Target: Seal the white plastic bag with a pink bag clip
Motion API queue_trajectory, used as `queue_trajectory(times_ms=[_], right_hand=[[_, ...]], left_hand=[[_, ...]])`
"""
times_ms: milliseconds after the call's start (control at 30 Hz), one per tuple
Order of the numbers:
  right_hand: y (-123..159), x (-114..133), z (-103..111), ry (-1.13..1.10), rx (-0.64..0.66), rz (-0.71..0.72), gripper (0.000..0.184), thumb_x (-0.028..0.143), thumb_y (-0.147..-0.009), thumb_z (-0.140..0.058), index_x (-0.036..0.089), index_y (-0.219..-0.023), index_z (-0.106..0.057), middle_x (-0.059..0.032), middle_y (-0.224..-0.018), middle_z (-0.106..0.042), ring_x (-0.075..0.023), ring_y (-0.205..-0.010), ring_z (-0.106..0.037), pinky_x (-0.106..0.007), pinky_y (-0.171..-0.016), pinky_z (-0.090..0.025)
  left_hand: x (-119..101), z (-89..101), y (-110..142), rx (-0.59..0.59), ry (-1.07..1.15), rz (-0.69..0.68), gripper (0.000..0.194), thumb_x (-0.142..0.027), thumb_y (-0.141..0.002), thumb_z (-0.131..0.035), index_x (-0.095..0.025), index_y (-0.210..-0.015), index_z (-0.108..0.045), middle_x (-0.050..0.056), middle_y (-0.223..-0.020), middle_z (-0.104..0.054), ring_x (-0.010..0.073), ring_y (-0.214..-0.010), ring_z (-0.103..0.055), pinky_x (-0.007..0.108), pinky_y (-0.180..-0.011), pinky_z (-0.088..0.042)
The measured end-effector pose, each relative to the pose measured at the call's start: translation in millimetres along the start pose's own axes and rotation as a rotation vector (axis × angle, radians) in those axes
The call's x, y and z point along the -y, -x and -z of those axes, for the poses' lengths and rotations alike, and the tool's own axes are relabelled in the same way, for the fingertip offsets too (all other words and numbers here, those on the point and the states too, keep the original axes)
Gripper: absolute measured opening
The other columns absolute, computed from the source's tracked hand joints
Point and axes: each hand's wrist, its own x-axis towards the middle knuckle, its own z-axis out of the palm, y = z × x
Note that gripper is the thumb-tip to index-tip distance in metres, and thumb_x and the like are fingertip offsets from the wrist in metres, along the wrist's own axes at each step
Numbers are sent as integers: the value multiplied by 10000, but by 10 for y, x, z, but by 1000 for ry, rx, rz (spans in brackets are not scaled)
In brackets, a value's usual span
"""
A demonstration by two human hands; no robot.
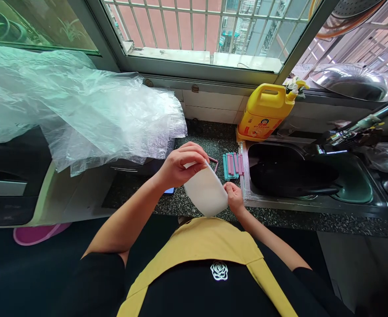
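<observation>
A white, smooth, rounded bag-like packet (pixel 206 191) hangs in front of my chest above the dark speckled counter (pixel 210 141). My left hand (pixel 182 165) pinches its upper left edge with fingers closed. On the packet's right edge, my right hand (pixel 234 197) is closed too. Just behind the packet lie a row of teal and pink clip sticks (pixel 232 165) and one pink clip (pixel 214 161), partly hidden by the packet.
A yellow jug (pixel 263 112) stands by the window at the back. To the right is a steel sink (pixel 309 176) with a dark pan and a tap (pixel 359 127). Crumpled clear plastic sheet (pixel 78 105) covers an appliance on the left. A pink basin (pixel 38 232) sits below.
</observation>
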Motion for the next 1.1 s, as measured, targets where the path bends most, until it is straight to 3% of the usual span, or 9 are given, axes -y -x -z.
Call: queue_trajectory(times_ms=[133,233,333,400,500,633,867,1100], right_hand=[[-3,-73,57,68,-9,20,486,604,-796,-483,188,-546,-499,29,-494,-448,-100,-480,-379,-239,-478,-336],[-61,73,124,116,-75,99,359,519,-791,-550,181,-684,-602,-13,-648,-581,-143,-627,-509,-278,-609,-426],[-111,423,162,194,-146,410,233,395,-851,-527,197,-825,-647,-50,-811,-646,-176,-781,-577,-334,-739,-463],[-121,689,133,241,-122,613,171,335,-858,-541,209,-894,-652,-61,-874,-663,-184,-826,-596,-348,-761,-476],[-113,968,23,337,-55,755,117,288,-837,-589,208,-902,-644,-64,-879,-679,-191,-833,-613,-351,-756,-486],[-105,1032,-105,360,-39,781,108,207,-856,-567,197,-765,-623,-38,-729,-669,-157,-693,-604,-308,-658,-469],[-117,969,-105,371,-49,777,103,184,-847,-582,197,-749,-613,-31,-717,-669,-151,-679,-597,-308,-658,-448],[-121,964,-106,319,-17,760,40,217,-842,-581,207,-821,-613,-33,-778,-670,-159,-722,-595,-325,-681,-464]], left_hand=[[26,-20,19,1,-17,-81,150,-209,-851,-576,-176,-706,-593,41,-741,-699,141,-740,-623,315,-744,-504],[18,-64,30,-11,-79,-86,126,-175,-847,-574,-172,-723,-594,45,-750,-692,144,-762,-606,303,-732,-502],[-4,-138,34,26,-151,-87,125,-160,-848,-568,-167,-728,-598,50,-768,-689,144,-773,-585,295,-732,-497],[-19,-191,33,70,-188,-76,145,-175,-857,-554,-167,-720,-600,50,-772,-685,146,-772,-576,297,-739,-496],[-38,-251,32,137,-239,-30,182,-209,-869,-529,-172,-708,-604,48,-781,-685,148,-772,-573,307,-764,-492],[-47,-283,56,176,-296,4,174,-232,-866,-529,-176,-721,-607,41,-804,-697,150,-791,-599,310,-789,-475],[-19,-256,84,80,-284,66,109,-256,-833,-595,-154,-871,-599,44,-785,-690,155,-768,-598,296,-747,-491],[-11,-274,3,172,-253,9,195,-213,-876,-516,-164,-708,-602,26,-648,-628,140,-660,-529,291,-697,-476]])
